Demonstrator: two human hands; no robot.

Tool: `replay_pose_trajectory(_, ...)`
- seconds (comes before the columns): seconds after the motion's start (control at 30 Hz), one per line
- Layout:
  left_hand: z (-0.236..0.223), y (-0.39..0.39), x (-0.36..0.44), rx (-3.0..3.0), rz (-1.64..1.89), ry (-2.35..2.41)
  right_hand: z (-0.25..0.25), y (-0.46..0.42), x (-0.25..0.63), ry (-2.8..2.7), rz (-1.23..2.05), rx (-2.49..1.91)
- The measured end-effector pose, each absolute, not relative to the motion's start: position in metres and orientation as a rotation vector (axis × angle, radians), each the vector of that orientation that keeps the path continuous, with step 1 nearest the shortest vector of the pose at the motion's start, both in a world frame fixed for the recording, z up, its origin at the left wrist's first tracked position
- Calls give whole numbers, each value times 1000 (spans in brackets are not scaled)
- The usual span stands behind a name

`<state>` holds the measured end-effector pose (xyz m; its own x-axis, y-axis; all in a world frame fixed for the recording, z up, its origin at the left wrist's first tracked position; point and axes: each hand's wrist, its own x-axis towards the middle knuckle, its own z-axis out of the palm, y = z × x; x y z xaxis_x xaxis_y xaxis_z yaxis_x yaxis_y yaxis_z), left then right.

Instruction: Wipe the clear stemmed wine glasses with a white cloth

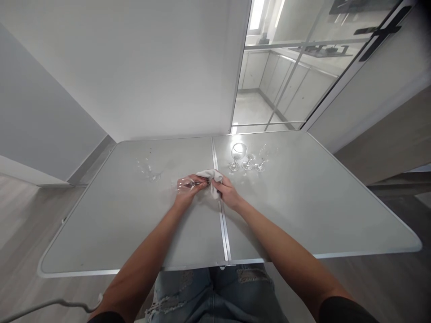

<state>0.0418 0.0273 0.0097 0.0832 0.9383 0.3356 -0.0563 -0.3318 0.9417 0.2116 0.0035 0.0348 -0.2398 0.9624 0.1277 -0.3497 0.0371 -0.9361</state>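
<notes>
My left hand (190,185) is closed around a clear stemmed glass (184,183), which lies sideways with its bowl to the left and its foot end toward the right. In my right hand (227,190) is a bunched white cloth (214,183), pressed against the foot end of that glass. The cloth covers most of the foot. Both hands are close together just above the table, near its middle seam.
The grey folding table (286,206) has a metal seam (224,229) down its middle. Several clear stemmed glasses (238,152) stand at the back right of the seam. Another clear glass (150,172) is at the left. A wall (161,67) and a glazed door (286,72) stand behind.
</notes>
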Motion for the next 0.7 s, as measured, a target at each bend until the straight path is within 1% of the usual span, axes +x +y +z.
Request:
replay_pose_trajectory(0.1,12,26,42,1548,1364,886,29,8,212,-956,1700,-785)
replay_pose_trajectory(0.17,11,27,44,1559,1362,908,26,9,213,-1032,1646,-808)
replay_pose_trajectory(0.2,9,27,45,1515,1379,931,26,8,214,-1136,1535,-818)
replay_pose_trajectory(0.33,-3,33,49,1152,1412,985,25,3,215,-1692,915,-803)
replay_pose_trajectory(0.37,-5,34,49,1088,1400,983,25,1,215,-1789,817,-785)
replay_pose_trajectory(0.43,-6,35,48,1050,1384,979,26,0,213,-1851,732,-764)
replay_pose_trajectory(0.5,-3,34,48,1119,1383,978,26,0,212,-1742,768,-793)
replay_pose_trajectory(0.63,7,28,49,1353,1359,1035,22,6,210,-1359,1061,-980)
replay_pose_trajectory(0.7,10,26,50,1431,1379,1093,18,9,209,-1231,1124,-1083)
